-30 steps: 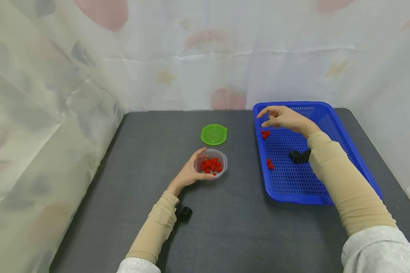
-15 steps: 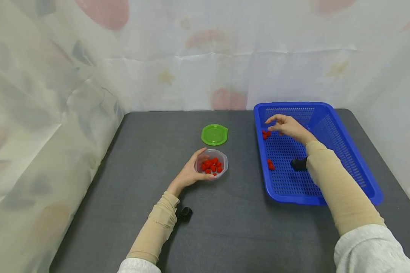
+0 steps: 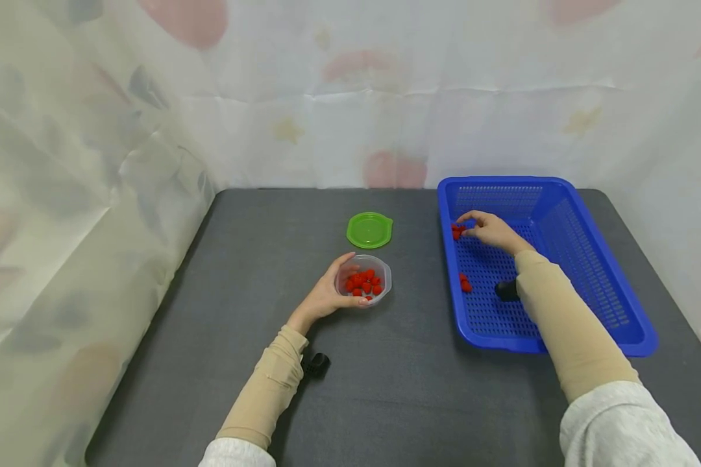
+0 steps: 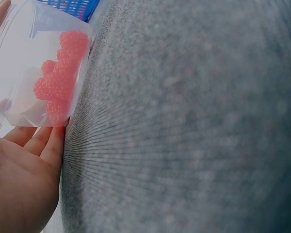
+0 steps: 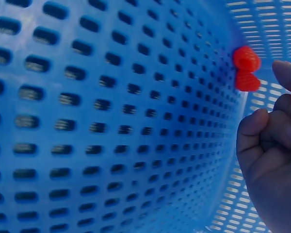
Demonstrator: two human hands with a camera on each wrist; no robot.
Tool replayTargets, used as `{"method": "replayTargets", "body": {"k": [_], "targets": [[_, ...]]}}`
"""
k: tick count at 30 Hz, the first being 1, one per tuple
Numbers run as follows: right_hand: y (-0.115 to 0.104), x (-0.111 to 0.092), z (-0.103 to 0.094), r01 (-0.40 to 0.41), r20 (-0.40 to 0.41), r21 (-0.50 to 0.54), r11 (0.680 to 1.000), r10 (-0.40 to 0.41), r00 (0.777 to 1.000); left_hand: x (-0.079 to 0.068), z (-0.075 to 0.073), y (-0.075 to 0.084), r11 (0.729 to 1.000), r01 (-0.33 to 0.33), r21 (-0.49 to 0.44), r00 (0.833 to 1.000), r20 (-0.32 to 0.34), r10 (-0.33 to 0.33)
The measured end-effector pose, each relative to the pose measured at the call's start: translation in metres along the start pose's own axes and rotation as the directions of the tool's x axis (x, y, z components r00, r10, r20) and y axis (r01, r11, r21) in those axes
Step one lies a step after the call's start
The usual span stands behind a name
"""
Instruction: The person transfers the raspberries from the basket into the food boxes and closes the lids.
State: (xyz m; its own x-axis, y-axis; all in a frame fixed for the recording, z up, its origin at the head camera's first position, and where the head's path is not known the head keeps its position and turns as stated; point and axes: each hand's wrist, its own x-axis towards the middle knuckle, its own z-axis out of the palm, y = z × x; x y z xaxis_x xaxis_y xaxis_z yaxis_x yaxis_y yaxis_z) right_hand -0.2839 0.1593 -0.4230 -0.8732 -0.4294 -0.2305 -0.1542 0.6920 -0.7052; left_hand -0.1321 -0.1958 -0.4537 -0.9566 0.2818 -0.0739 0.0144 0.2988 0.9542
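I make out raspberries (image 3: 361, 281) as bright red, bumpy lumps, piled low in a clear tub (image 3: 375, 261) near the middle of the desk (image 3: 409, 389), toward its far edge. The left hand (image 3: 326, 295) grasps that tub, thumb on the near side, index finger at the far side. More berries sit in the blue basket (image 3: 485, 318) by the desk's right edge: one cluster (image 5: 247, 68) at its far left corner, another (image 3: 465, 283) along its left edge. I read the right hand (image 3: 493, 233) as released, index finger and thumb parted beside the far cluster. I can't count the tub's overlapping berries; the left wrist view crops the tub. From the head view, fingertips partly cover the far cluster, and my right wrist view cuts off that hand.
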Motion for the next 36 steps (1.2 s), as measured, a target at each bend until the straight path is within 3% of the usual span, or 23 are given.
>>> {"method": "replayTargets", "body": {"k": [2,12,36], "targets": [[0.002,0.002,0.002,-0.003,0.006,-0.012,1.000,0.003,1.000,-0.003,0.000,0.008,1.000,0.012,0.000,1.000,0.010,-0.012],[0.008,0.009,0.012,0.011,0.005,-0.069,0.998,-0.011,1.000,-0.003,-0.002,0.008,1.000,-0.010,0.011,1.000,0.016,0.009],[0.006,0.006,0.011,-0.018,0.105,0.029,0.999,0.015,0.994,-0.004,-0.001,0.009,1.000,-0.003,-0.017,1.000,0.012,0.003]]}}
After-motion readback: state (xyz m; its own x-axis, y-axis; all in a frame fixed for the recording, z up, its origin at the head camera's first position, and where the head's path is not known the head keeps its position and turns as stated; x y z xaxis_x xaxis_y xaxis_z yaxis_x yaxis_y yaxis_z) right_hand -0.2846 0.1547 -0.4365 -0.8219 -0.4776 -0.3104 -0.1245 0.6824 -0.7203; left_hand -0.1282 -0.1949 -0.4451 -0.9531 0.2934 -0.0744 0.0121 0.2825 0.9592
